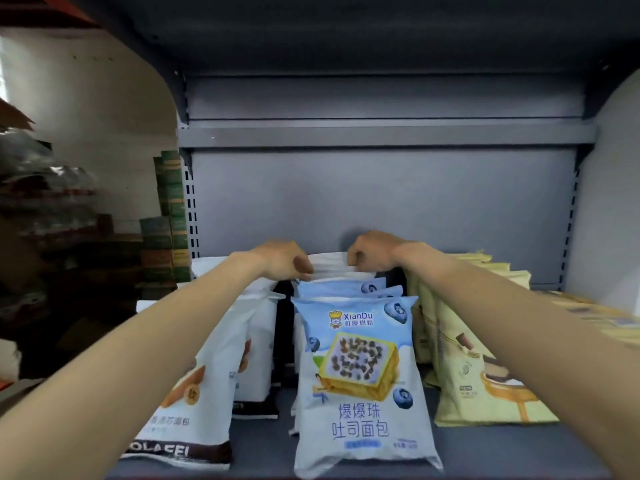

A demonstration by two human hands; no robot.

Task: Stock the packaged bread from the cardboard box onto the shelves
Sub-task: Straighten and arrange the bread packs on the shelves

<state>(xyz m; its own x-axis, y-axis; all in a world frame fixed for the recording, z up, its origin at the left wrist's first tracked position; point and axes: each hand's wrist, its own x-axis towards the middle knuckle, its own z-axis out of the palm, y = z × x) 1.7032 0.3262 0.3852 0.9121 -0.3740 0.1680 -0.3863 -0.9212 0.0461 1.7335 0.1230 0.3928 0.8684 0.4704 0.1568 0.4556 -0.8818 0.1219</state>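
Note:
Both arms reach deep into the grey shelf [346, 441]. My left hand [285, 259] and my right hand [372, 252] each pinch a top corner of a white bread package [330, 265], held upright at the back of the middle row. In front of it stand several blue blueberry toast packages [360, 375], the foremost facing me. A row of white packages with brown print [211, 372] stands on the left, under my left forearm. Pale yellow packages [464, 358] fill the right row. The cardboard box is out of view.
The shelf's grey back panel [381, 199] rises behind the packages, with another shelf [381, 133] above. Beyond the left upright, stacked green and brown cartons [169, 216] and dim storage racks [52, 209] stand. A white wall panel [613, 202] borders the right.

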